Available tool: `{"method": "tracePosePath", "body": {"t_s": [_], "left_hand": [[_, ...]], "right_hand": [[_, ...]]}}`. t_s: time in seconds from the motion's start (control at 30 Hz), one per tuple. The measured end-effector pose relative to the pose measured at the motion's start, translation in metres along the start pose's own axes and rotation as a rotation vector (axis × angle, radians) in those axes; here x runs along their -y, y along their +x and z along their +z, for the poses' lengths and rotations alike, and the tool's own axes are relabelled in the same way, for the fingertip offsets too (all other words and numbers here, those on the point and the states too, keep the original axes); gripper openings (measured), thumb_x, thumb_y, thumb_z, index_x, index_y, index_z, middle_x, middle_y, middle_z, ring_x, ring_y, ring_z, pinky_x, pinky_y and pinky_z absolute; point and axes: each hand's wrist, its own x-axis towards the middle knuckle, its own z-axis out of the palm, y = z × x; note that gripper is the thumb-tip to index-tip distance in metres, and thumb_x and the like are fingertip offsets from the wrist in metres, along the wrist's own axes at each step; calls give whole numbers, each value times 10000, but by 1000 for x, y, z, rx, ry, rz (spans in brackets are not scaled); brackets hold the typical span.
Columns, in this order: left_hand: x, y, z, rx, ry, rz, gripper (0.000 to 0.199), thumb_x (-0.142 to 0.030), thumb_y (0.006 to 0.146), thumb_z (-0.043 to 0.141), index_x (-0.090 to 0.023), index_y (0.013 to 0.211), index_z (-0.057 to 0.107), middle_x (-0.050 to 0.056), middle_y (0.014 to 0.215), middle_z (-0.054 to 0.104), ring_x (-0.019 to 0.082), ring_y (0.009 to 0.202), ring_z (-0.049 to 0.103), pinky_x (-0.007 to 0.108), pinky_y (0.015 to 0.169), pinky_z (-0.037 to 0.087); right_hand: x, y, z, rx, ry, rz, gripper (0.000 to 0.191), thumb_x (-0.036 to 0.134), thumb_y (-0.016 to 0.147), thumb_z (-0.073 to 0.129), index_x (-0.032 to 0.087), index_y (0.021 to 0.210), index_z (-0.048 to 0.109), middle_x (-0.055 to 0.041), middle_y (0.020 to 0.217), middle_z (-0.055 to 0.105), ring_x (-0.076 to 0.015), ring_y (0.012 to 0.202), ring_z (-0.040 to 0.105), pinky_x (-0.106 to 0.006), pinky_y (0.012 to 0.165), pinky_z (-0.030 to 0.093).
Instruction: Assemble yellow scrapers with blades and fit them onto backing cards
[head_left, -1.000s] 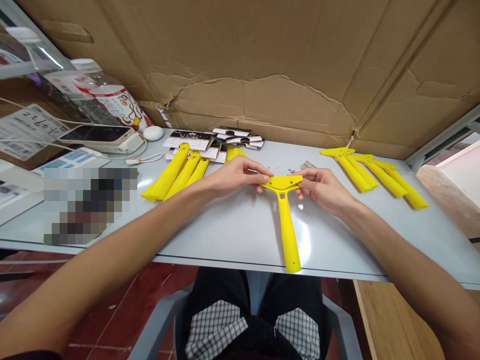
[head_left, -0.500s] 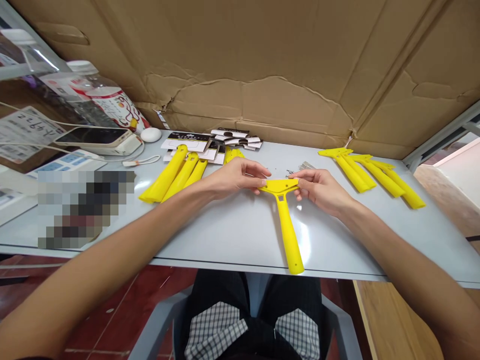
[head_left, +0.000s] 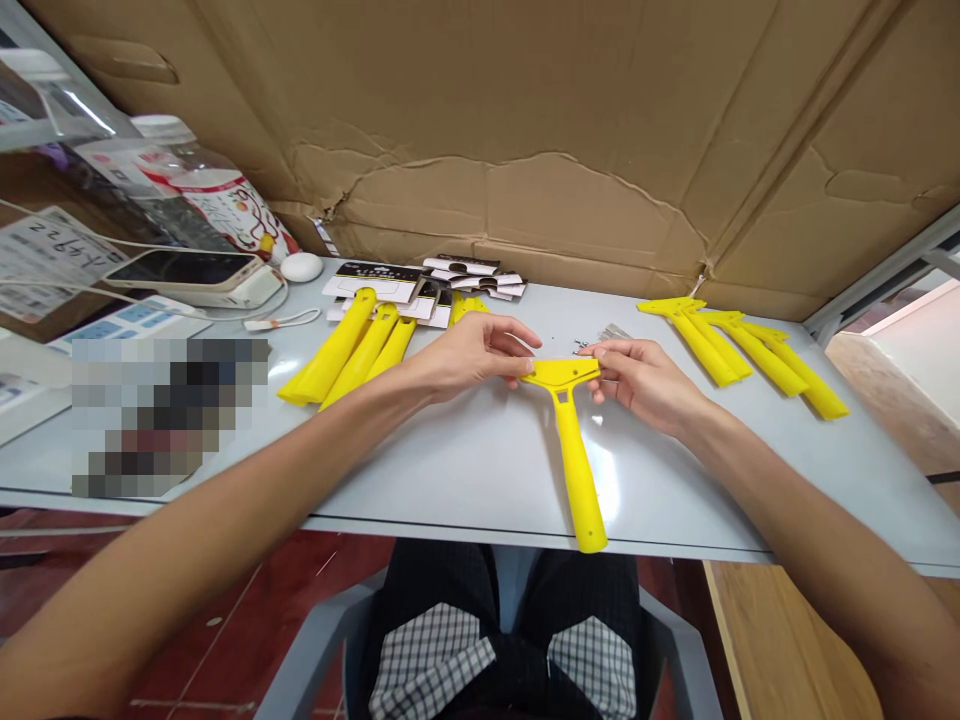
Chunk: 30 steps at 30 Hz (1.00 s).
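Note:
A yellow plastic scraper (head_left: 576, 460) is held by both ends of its wide head, its handle pointing toward me over the table's front edge. My left hand (head_left: 487, 350) pinches the head's left end between thumb and fingers. At the right end, my right hand (head_left: 634, 378) grips it the same way. Small screws (head_left: 581, 345) and thin metal blades (head_left: 615, 332) lie just behind my right fingers, partly hidden. Several more yellow scrapers (head_left: 712, 345) rest to the right. On the left, other yellow scrapers (head_left: 345, 345) lie with black-and-white cards.
Folded cards (head_left: 472, 272) are piled at the back against a cardboard sheet (head_left: 570, 110). A phone (head_left: 184, 270), a white cable (head_left: 285, 320), a white egg-shaped object (head_left: 301, 267) and plastic bottles (head_left: 217, 195) crowd the left. The grey table's (head_left: 450, 470) front edge is above my lap.
Both hands keep their hold on the scraper's head, and the scraper stays nearly in place. The view has shifted very slightly.

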Motion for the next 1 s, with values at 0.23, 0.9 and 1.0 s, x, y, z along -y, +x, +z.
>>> {"method": "tracePosePath", "body": {"t_s": [0.23,0.9,1.0], "left_hand": [[-3,-4,3,-40,24,14,263,-161,784,855,-143,1028,757,64,860,811,143,666,705,329,729,599],[6,-2,12,-30,-205,-64,135,-196,910,798,-117,803,774,54,749,745,102,611,644,263,676,565],[6,-3,12,-40,-194,-59,143,-193,917,791,-118,797,768,46,736,734,100,599,635,265,678,562]], "right_hand": [[-5,1,-6,20,-44,-35,329,317,739,968,155,986,824,-72,854,747,-146,704,683,-279,623,564],[-2,1,-10,-57,-74,-88,354,305,720,965,180,996,781,-56,929,752,-156,762,700,-315,709,601],[-2,1,-10,-43,-83,-103,345,329,752,954,184,1013,782,-54,935,754,-155,773,705,-312,717,600]]}}
